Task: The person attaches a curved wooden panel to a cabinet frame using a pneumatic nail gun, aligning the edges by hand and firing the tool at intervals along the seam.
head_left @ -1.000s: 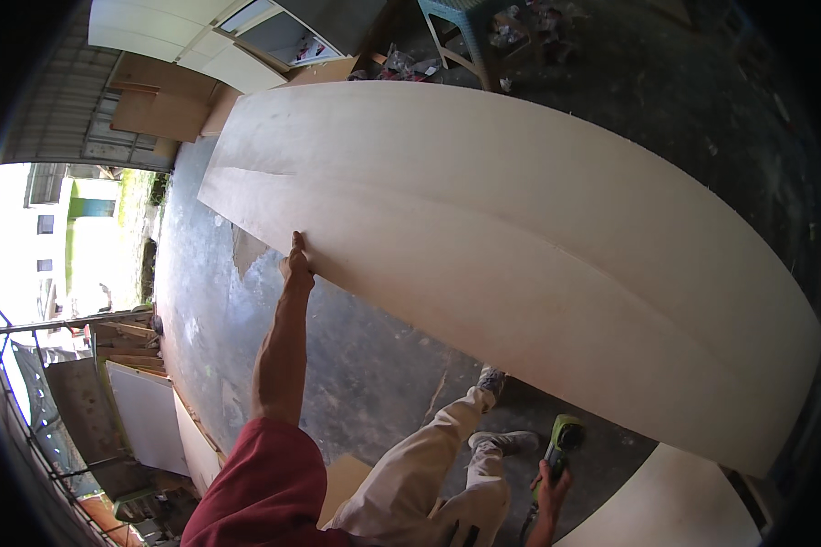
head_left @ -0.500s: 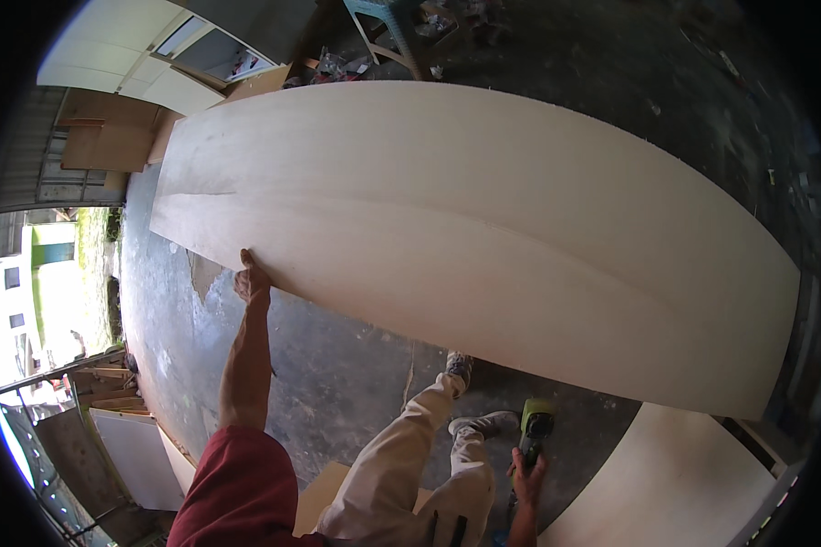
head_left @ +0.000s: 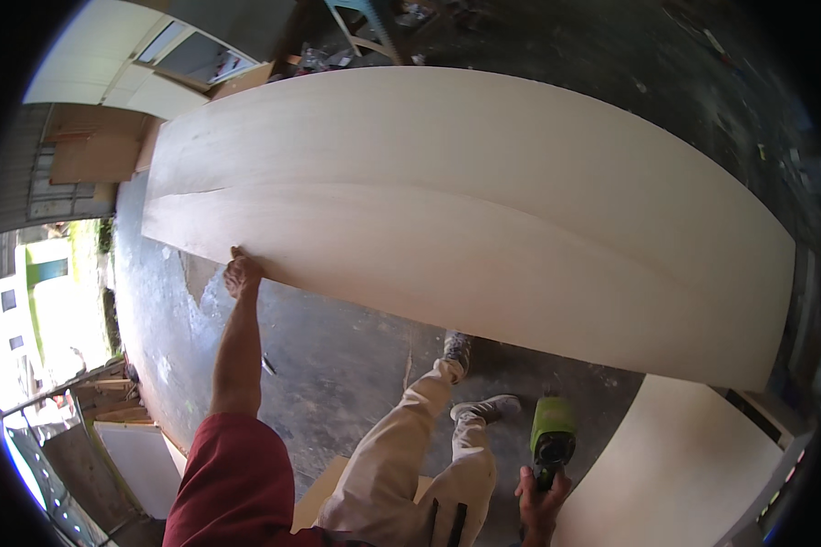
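Observation:
A long pale wooden panel [head_left: 465,219] stretches across the view in front of me, with a faint crease along its face. My left hand [head_left: 242,273] grips its near edge toward the left end, thumb on top and the other fingers partly hidden. My right hand [head_left: 542,497] is closed round the handle of a green and black power tool, by its shape a nail gun [head_left: 554,430]. The nail gun is held low at the right, apart from the panel's near edge.
Another pale board [head_left: 666,465] lies at the lower right. White cabinets [head_left: 91,50] stand at the far left, near brown boards [head_left: 96,155]. A blue stool [head_left: 365,23] is beyond the panel. My shoes [head_left: 485,408] are on the grey concrete floor [head_left: 328,365].
My right hand has raised the nail gun slightly and moved it right. The left hand keeps its grip on the panel edge. The whole view has shifted slightly.

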`<state>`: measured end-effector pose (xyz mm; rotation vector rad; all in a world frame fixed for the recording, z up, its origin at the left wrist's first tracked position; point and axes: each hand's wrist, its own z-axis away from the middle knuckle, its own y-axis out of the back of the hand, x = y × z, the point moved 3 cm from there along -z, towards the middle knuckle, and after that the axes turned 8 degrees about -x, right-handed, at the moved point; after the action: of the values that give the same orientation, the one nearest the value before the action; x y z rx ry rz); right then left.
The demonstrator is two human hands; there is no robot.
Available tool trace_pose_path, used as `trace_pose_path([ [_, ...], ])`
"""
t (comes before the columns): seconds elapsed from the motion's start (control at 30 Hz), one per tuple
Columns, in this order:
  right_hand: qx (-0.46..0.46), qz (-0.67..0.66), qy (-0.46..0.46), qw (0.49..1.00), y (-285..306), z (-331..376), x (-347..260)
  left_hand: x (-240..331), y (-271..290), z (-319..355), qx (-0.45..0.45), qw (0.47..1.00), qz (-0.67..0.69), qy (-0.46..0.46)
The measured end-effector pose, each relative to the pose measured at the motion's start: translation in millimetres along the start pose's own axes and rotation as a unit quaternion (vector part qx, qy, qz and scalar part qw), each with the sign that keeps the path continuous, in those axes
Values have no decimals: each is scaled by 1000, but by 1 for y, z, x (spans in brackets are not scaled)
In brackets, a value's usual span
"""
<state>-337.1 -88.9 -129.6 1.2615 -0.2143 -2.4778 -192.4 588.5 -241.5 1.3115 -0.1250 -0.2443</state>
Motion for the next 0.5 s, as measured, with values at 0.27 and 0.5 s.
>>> trace_pose_path([
  [0.27,111,404,225,880,23,-116,-112,-30,-56,-3,20,983,177,-34],
  [0.5,163,516,231,809,-10,-283,-134,-122,-198,154,12,966,227,118],
])
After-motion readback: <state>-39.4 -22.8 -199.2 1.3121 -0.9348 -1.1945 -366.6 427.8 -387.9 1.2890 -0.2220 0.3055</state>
